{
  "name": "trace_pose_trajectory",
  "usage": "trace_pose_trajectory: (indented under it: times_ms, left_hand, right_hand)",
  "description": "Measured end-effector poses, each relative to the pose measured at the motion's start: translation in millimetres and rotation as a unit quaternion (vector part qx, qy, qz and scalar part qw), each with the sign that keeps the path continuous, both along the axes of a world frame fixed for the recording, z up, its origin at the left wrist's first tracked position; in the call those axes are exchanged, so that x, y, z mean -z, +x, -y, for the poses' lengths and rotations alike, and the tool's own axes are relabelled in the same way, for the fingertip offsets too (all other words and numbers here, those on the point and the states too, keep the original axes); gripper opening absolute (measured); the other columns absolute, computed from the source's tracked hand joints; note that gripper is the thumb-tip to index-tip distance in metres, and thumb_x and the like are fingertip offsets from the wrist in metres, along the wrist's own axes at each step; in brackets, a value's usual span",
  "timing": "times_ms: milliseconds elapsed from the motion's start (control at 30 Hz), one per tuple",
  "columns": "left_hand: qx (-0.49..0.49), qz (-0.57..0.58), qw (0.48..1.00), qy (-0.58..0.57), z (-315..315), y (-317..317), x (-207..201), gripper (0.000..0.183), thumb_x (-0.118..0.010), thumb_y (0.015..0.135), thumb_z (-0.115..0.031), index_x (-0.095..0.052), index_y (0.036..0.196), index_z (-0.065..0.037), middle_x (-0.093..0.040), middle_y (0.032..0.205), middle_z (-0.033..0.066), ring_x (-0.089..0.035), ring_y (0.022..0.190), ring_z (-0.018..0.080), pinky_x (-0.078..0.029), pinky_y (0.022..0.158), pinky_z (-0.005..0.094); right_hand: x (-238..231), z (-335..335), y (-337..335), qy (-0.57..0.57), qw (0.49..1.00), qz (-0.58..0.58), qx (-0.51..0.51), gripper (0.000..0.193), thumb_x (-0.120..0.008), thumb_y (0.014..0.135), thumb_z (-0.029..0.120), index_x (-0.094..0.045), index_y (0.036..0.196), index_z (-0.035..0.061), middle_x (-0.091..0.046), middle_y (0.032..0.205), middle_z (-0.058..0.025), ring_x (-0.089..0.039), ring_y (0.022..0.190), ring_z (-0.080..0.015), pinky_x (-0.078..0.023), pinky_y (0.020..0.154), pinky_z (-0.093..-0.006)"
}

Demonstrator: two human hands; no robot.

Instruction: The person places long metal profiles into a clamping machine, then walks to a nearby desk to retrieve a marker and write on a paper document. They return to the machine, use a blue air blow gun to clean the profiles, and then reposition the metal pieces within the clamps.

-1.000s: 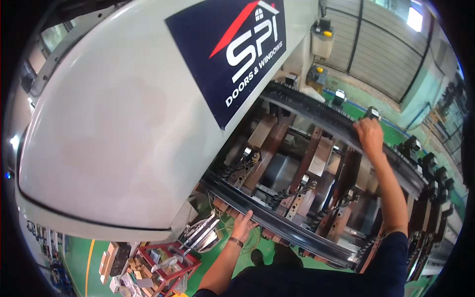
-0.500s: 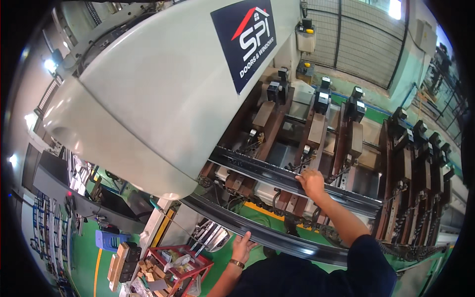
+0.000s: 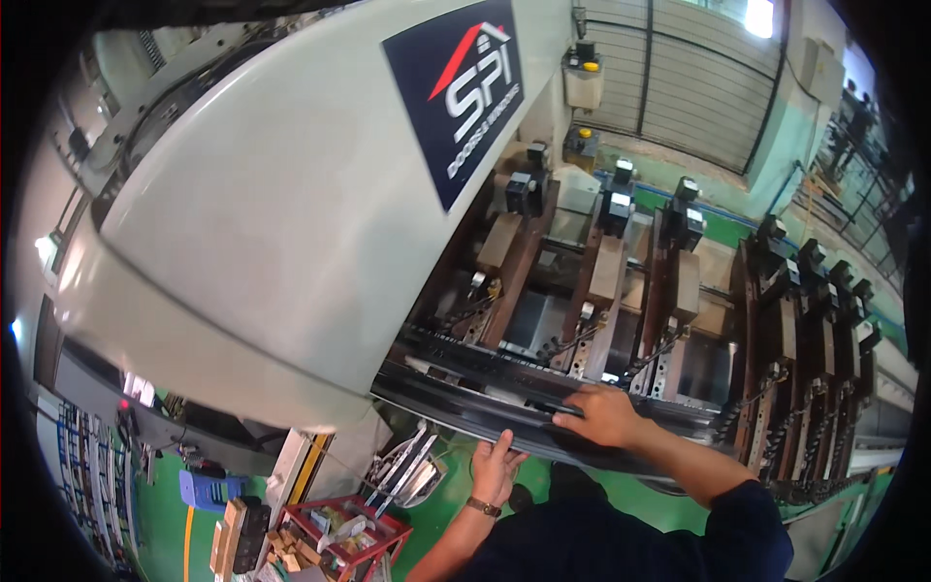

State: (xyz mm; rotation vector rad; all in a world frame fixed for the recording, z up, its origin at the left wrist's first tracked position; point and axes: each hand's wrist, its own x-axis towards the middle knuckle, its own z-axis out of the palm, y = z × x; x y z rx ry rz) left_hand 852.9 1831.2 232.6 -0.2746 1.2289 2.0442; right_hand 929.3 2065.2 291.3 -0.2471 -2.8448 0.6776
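Two long black window-frame profiles lie side by side across the front of the machine bed: a far profile (image 3: 504,367) on the clamps and a near profile (image 3: 456,412) close to my body. My left hand (image 3: 493,468), with a watch on its wrist, holds the near profile's front edge from below, thumb up along its face. Over the gap between the profiles, my right hand (image 3: 606,417) is closed, its fingers curled and its thumb toward the near one. Part of its grip is hidden, so I cannot tell whether it also touches the far profile.
A large pale machine hood (image 3: 281,213) overhangs the profiles' left end. Brown clamp rails (image 3: 596,281) with black blocks stand behind them. At lower left are a red cart (image 3: 383,543) of offcuts and a blue stool (image 3: 208,490). Mesh fencing (image 3: 669,82) rises at the back.
The near profile has come up and forward, close beside the far one. My left hand rose with it. My right hand moved from the far profile down toward the gap. The view shifted slightly.
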Motion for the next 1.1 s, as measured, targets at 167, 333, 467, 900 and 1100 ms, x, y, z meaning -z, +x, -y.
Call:
trace_pose_trajectory:
  times_ms: [167,333,467,900,1100]
  left_hand:
    - [0.033,-0.039,0.994,0.093,-126,-47,-52,0.032,-0.066,0.102,-0.019,-0.051,0.127,-0.008,-0.062,0.118,0.0083,-0.065,0.106,0.0229,-0.056,0.092,0.0459]
    - [0.112,-0.033,0.987,0.114,-254,-123,-68,0.027,-0.067,0.101,-0.024,-0.053,0.109,-0.001,-0.06,0.108,0.0111,-0.065,0.108,0.0299,-0.057,0.097,0.0461]
    - [0.141,-0.04,0.981,0.13,-357,-204,-63,0.029,-0.069,0.099,-0.024,-0.056,0.111,0.0,-0.062,0.11,0.0136,-0.064,0.111,0.031,-0.054,0.102,0.0474]
    - [0.121,-0.066,0.989,0.062,-543,-370,-11,0.032,-0.068,0.1,-0.031,-0.064,0.112,-0.002,-0.067,0.119,0.0142,-0.062,0.119,0.0287,-0.045,0.108,0.044]
    - [0.074,-0.056,0.995,0.019,-569,-391,15,0.03,-0.072,0.097,-0.026,-0.061,0.111,-0.001,-0.067,0.111,0.0147,-0.064,0.112,0.0292,-0.047,0.105,0.0443]
  right_hand:
    - [-38,-90,-16,0.152,0.983,-0.074,0.077,0.038,-0.071,0.088,0.045,-0.069,0.075,0.0089,-0.064,0.078,-0.0091,-0.064,0.079,-0.0297,-0.05,0.069,-0.0428]
    - [-62,-226,-59,0.216,0.954,-0.166,0.129,0.037,-0.075,0.083,0.043,-0.063,0.071,0.0098,-0.058,0.074,-0.0076,-0.057,0.074,-0.0279,-0.047,0.067,-0.0422]
    - [-67,-326,-115,0.235,0.943,-0.202,0.119,0.034,-0.076,0.084,0.038,-0.064,0.072,0.0088,-0.059,0.076,-0.0079,-0.06,0.077,-0.0288,-0.048,0.068,-0.0409]
    - [-17,-514,-288,0.173,0.957,-0.183,0.141,0.038,-0.075,0.084,0.042,-0.073,0.077,0.0051,-0.066,0.083,-0.0095,-0.064,0.086,-0.0306,-0.052,0.077,-0.0438]
    - [22,-540,-315,0.138,0.963,-0.184,0.139,0.036,-0.079,0.081,0.038,-0.064,0.083,0.0044,-0.062,0.089,-0.0115,-0.062,0.09,-0.0333,-0.051,0.078,-0.0459]
